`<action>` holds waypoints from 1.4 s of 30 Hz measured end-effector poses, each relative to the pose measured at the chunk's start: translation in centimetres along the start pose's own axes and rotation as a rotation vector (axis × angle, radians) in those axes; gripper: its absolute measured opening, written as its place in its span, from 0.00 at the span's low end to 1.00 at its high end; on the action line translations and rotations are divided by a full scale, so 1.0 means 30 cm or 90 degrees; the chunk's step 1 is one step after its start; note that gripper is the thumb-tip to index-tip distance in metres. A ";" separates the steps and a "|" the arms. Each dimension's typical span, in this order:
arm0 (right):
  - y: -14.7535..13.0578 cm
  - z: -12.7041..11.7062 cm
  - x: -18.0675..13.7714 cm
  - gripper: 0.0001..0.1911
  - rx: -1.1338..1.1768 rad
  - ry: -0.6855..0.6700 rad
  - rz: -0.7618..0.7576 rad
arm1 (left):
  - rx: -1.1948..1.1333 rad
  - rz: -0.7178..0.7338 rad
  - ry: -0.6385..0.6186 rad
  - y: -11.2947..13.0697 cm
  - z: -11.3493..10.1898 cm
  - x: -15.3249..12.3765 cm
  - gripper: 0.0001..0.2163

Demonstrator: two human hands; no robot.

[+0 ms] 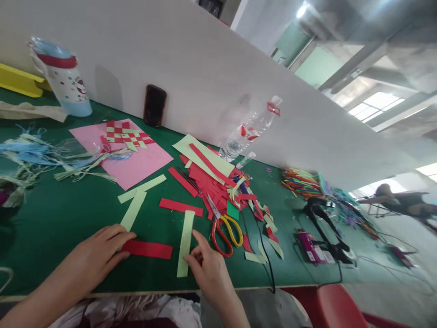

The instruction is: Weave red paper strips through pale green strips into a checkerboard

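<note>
Both hands are at work low on the green bench, well apart from each other in the head view. The left hand has its fingertips at the left end of a red strip and the lower end of a pale green strip; whether they pinch or only press, I cannot tell. The right hand has thumb and forefinger spread, at the right edge of an upright green strip, which lies between the hands, just right of the red one. Its upper end meets another red strip lying crosswise. Scissors with red and yellow handles lie just beyond the right hand, beside a heap of red paper. Farther left, a red-and-green woven piece rests on a pink sheet, near a phone leaning against the wall.
</note>
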State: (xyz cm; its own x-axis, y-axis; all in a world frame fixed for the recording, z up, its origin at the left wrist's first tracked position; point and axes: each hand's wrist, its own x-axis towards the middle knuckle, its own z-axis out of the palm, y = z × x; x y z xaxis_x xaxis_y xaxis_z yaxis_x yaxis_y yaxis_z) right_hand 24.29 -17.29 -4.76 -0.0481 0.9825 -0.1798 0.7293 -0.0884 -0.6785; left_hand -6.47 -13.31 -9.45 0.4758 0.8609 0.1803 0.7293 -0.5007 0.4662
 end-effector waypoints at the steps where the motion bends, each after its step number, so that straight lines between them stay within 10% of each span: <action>1: 0.006 -0.003 -0.004 0.27 -0.030 0.032 -0.028 | 0.003 0.011 0.015 0.001 -0.002 0.002 0.20; 7: 0.002 0.013 -0.073 0.21 -0.163 0.099 -0.139 | -0.002 0.031 0.037 0.000 0.004 0.009 0.23; 12: -0.024 0.058 -0.102 0.21 -0.235 0.112 -0.050 | 0.010 -0.015 -0.002 -0.004 0.024 -0.005 0.23; 23: -0.037 0.068 -0.072 0.08 -0.137 0.154 0.003 | -0.072 -0.081 -0.105 0.032 -0.017 0.020 0.12; 42: 0.004 0.074 -0.070 0.21 0.133 0.203 0.076 | -0.085 -0.097 -0.102 0.032 -0.025 0.026 0.11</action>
State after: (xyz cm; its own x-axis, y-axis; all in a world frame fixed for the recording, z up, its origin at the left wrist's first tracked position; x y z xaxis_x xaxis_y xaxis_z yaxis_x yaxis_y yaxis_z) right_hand 22.97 -19.72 -6.05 0.2668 0.9620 -0.0584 0.5612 -0.2044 -0.8021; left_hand -5.76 -13.07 -8.22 0.4452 0.8947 -0.0350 0.7318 -0.3411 0.5900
